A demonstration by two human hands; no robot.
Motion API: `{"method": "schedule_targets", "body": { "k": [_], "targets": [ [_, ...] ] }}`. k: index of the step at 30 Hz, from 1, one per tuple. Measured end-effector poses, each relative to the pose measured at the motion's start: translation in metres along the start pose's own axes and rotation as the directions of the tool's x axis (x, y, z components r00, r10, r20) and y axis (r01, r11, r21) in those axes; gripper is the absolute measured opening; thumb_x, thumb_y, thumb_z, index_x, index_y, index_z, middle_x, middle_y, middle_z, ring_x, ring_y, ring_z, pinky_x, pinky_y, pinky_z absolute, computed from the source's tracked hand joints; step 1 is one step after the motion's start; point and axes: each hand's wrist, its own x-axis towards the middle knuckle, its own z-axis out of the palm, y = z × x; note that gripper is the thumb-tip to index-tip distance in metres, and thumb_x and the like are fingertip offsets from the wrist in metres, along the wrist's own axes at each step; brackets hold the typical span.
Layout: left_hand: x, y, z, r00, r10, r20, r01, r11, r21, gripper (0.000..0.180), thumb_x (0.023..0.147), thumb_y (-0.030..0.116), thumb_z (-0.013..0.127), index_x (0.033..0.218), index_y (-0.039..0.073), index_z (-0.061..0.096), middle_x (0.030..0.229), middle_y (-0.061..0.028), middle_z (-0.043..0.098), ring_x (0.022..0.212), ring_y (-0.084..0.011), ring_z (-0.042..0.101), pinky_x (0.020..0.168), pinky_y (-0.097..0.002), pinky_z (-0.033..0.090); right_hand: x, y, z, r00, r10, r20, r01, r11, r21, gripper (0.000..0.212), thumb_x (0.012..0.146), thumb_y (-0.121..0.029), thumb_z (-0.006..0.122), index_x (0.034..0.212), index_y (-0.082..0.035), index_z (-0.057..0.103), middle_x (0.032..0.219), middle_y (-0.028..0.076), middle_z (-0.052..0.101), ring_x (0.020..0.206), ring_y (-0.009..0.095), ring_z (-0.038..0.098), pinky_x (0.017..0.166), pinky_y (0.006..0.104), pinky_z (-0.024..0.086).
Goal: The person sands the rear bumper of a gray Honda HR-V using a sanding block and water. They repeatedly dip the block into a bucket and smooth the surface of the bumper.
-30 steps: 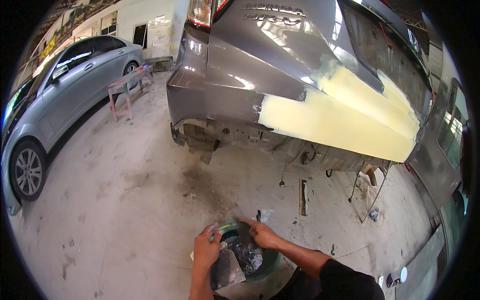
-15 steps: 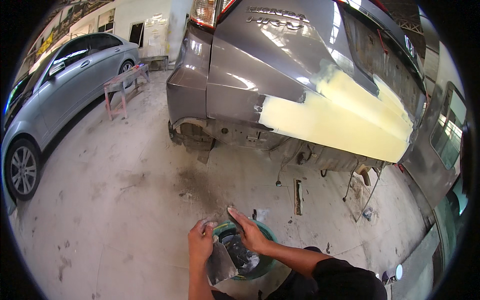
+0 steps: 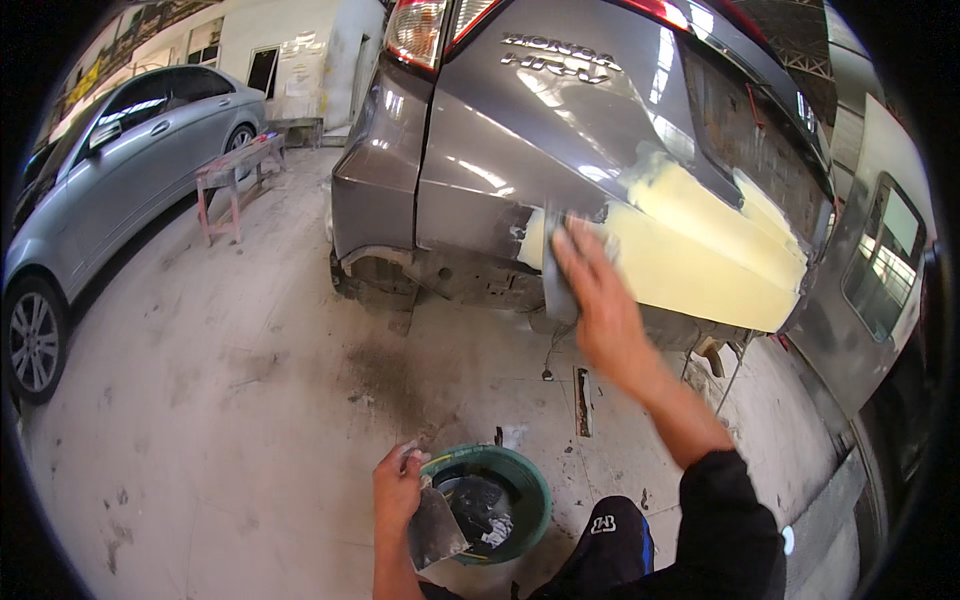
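Note:
My right hand (image 3: 605,300) reaches out and presses a flat grey sanding block (image 3: 556,265) against the left end of the pale yellow filler patch (image 3: 700,245). That patch covers the lower tailgate of a dark grey car (image 3: 475,180). Low in the view, my left hand (image 3: 397,485) is closed at the left rim of a green basin (image 3: 540,500). From it hangs a thin grey sheet (image 3: 437,528), its lower corner overlapping the basin. Dark water (image 3: 470,495) and a crumpled whitish piece (image 3: 497,530) show inside the basin.
A silver car (image 3: 140,170) stands at left, with a worn pinkish bench (image 3: 240,172) beside it. A detached car door (image 3: 860,290) leans at right. The car's bumper is off, and cables hang below its rear. A narrow strip (image 3: 582,400) lies on the dusty floor (image 3: 250,420).
My right hand has moved from above the basin up and forward to the filler patch, carrying the sanding block. My left hand stays by the basin with the sheet.

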Motion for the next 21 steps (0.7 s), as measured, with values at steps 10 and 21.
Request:
{"method": "schedule_targets", "body": {
  "k": [10, 21],
  "targets": [
    [0.025, -0.029, -0.01, 0.999, -0.031, 0.034, 0.031, 1.0, 0.0, 0.024, 0.092, 0.007, 0.053, 0.109, -0.009, 0.059, 0.09, -0.0153, 0.069, 0.084, -0.0179, 0.066, 0.072, -0.0284, 0.049, 0.115, 0.107, 0.002, 0.99, 0.001, 0.142, 0.105, 0.666, -0.739, 0.054, 0.088, -0.006, 0.042, 0.141, 0.004, 0.033, 0.151, 0.017, 0.028, 0.141, 0.03, 0.025, 0.116, 0.0438, 0.019],
    [0.052, -0.052, 0.014, 0.994, -0.056, 0.094, 0.054, 0.998, 0.025, 0.027, 0.093, 0.011, 0.054, 0.11, -0.009, 0.059, 0.088, -0.0161, 0.071, 0.081, -0.018, 0.067, 0.075, -0.029, 0.05, 0.124, 0.124, -0.015, 0.958, -0.112, 0.265, 0.278, 0.594, -0.755, 0.056, 0.088, -0.009, 0.044, 0.141, 0.003, 0.032, 0.152, 0.015, 0.027, 0.142, 0.028, 0.025, 0.116, 0.0436, 0.019]
  ]
}}
